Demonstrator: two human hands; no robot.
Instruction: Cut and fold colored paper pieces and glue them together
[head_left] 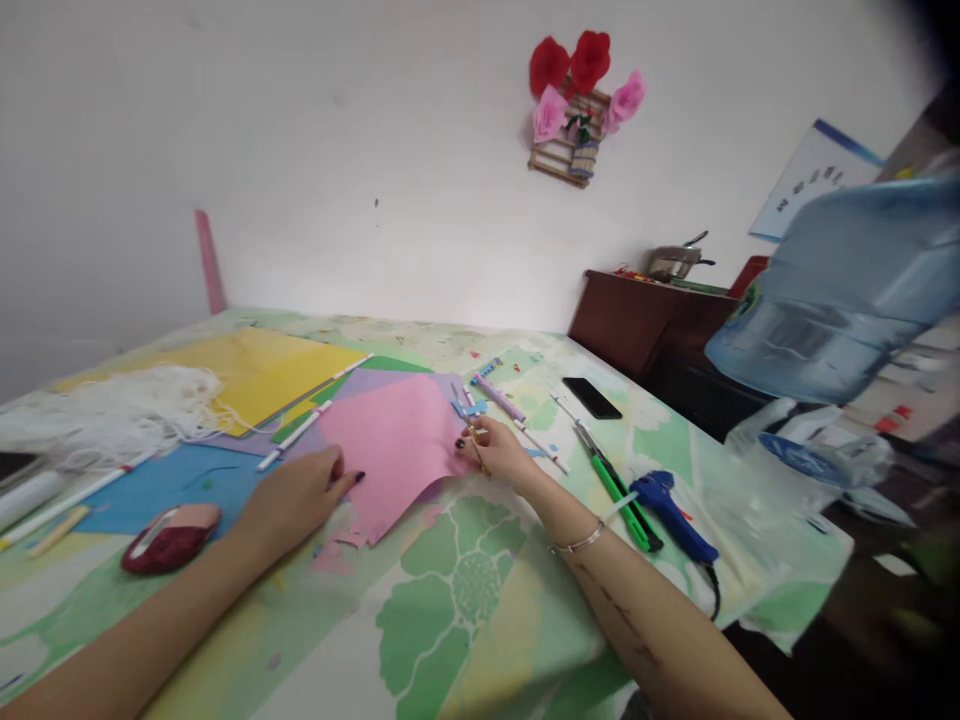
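Observation:
A pink sheet lies on top of a purple sheet and other coloured sheets. My left hand rests at its left edge, over the blue sheet, with the thumb stretched out and nothing visible held. My right hand is closed around a thin gold-coloured tool at the pink sheet's right edge; its exact kind is unclear. Just beyond that hand are small blue paper pieces and a purple rolled stick. Pink scraps lie in front of the sheet.
To the right are a green cutter, a blue glue gun and a black phone. White string, yellow sheets and a dark red mouse-shaped object lie left. A large water bottle stands beyond the table's right edge.

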